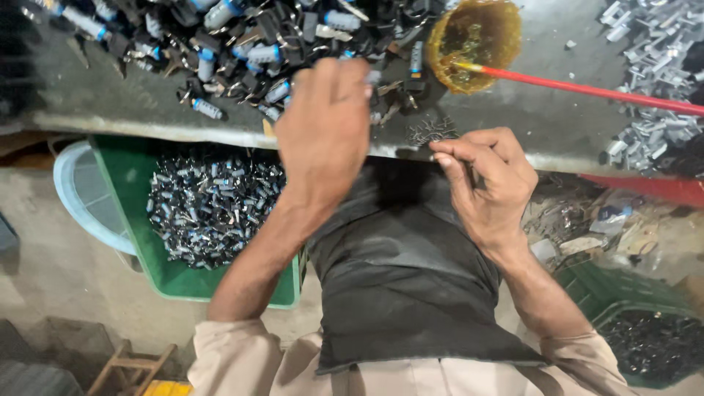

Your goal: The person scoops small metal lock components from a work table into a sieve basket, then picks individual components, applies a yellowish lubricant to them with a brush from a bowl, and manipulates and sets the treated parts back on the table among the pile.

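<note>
Left hand (pixel 323 139), centre of the frame: reaching up over the table edge (pixel 147 126) into the pile of small black and blue parts (pixel 242 44) spread across the upper left. Back of the hand toward the camera, fingers curled down into the pile; fingertips hidden, so whether anything is gripped cannot be told.

Right hand (pixel 488 183), right of centre, just below the table edge: fingers bent inward, thumb and forefinger pressed together at the tips as in a pinch. Item between them too small to make out. Small cluster of dark wire clips (pixel 433 132) lying on the table just above the fingertips, apart from them.

Amber bowl (pixel 475 44) at upper centre right, on the table beside the parts pile, with a red stick (pixel 587 89) resting in it and running out toward the right edge. Heap of silvery metal pieces (pixel 653 81) at far upper right.

Green bin (pixel 132 213) at lower left under the table, holding a mound of finished black and blue parts (pixel 209 205), set inside a pale blue tub (pixel 81 198). Second green bin (pixel 623 308) at lower right with dark parts inside. Dark cloth (pixel 396 271) across the lap, lower centre.
</note>
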`<state>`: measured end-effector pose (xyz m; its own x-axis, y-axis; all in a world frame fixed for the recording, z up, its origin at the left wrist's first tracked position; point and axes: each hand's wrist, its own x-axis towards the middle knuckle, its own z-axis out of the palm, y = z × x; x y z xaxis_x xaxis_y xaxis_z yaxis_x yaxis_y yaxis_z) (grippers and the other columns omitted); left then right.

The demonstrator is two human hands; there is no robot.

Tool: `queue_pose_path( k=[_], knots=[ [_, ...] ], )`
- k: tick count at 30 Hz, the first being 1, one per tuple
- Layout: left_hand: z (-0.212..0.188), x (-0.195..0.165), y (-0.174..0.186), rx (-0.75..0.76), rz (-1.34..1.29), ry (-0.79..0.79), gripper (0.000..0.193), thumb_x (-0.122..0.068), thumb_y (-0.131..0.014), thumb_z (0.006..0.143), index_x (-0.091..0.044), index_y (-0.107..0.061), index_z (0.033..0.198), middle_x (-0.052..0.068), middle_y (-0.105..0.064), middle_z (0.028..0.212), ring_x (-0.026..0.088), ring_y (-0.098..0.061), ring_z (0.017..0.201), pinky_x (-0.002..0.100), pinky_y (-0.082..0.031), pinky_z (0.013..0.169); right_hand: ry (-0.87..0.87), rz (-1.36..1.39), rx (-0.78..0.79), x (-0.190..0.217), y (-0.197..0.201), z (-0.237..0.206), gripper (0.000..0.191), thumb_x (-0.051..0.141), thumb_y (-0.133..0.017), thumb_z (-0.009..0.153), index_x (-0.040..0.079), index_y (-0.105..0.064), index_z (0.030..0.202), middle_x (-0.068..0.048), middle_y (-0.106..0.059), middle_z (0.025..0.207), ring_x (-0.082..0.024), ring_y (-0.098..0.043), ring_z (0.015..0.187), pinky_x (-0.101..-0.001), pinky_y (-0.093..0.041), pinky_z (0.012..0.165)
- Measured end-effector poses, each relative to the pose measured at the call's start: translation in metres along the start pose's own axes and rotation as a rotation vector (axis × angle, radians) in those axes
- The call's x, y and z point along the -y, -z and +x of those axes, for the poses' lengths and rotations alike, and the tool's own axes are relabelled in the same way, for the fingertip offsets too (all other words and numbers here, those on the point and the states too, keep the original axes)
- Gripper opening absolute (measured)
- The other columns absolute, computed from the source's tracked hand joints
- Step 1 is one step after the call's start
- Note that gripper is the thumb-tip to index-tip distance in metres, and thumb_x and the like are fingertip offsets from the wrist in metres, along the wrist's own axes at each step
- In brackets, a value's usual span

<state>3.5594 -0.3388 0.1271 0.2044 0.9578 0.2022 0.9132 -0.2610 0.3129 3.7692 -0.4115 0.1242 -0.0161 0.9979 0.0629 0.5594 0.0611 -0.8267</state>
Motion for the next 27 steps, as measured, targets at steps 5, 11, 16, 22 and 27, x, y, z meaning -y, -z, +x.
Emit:
queue_pose_path(
  k=[5, 11, 16, 22, 27],
  knots=[
    [-0.009, 0.017, 0.029, -0.231, -0.797, 0.113, 0.01, -0.018, -0.054, 0.113, -0.008, -0.055, 0.112, 0.009, -0.056, 0.104, 0.021, -0.056, 0.099, 0.037, -0.052, 0.09, 0.064, -0.019, -0.012, -0.003, 0.004, -0.004, 0.011, -0.001, -0.062, 0.107, 0.003, -0.059, 0.097, -0.009, -0.059, 0.093, -0.018, -0.057, 0.083, -0.0289, -0.047, 0.075],
    [-0.053, -0.027, 0.037, 0.136, -1.956, 0.635, 0.029, -0.029, -0.048, 0.12, 0.0, -0.053, 0.122, 0.005, -0.054, 0.092, 0.013, -0.054, 0.083, 0.033, -0.053, 0.083, -0.103, 0.278, 0.04, 0.008, -0.002, -0.002, 0.011, -0.004, -0.068, 0.101, 0.0, -0.058, 0.104, -0.009, -0.056, 0.103, -0.013, -0.054, 0.087, -0.0234, -0.047, 0.074],
    [-0.08, -0.049, 0.017, 0.31, -2.152, 0.907, 0.032, -0.019, -0.056, 0.111, -0.003, -0.05, 0.138, 0.003, -0.055, 0.104, 0.011, -0.055, 0.094, 0.03, -0.052, 0.084, -0.107, 0.544, 0.102, 0.017, -0.005, -0.003, 0.017, -0.013, -0.078, 0.093, -0.003, -0.066, 0.1, -0.01, -0.062, 0.106, -0.013, -0.065, 0.097, -0.0251, -0.053, 0.087],
    [-0.089, -0.053, 0.013, 0.288, -2.094, 0.966, 0.029, -0.018, -0.058, 0.109, -0.008, -0.049, 0.135, 0.001, -0.057, 0.109, 0.01, -0.055, 0.09, 0.026, -0.05, 0.072, -0.256, 0.584, 0.133, 0.027, -0.008, -0.004, 0.015, -0.011, -0.078, 0.09, -0.003, -0.068, 0.099, -0.011, -0.065, 0.106, -0.014, -0.067, 0.093, -0.0263, -0.057, 0.084],
    [-0.093, -0.052, 0.013, 0.26, -2.059, 0.887, 0.026, -0.019, -0.058, 0.112, -0.007, -0.051, 0.134, 0.001, -0.056, 0.109, 0.009, -0.054, 0.089, 0.024, -0.048, 0.07, -0.227, 0.547, 0.112, 0.033, -0.007, -0.007, 0.016, -0.011, -0.078, 0.094, -0.004, -0.067, 0.101, -0.011, -0.064, 0.101, -0.014, -0.068, 0.095, -0.0235, -0.055, 0.086]
  ],
)
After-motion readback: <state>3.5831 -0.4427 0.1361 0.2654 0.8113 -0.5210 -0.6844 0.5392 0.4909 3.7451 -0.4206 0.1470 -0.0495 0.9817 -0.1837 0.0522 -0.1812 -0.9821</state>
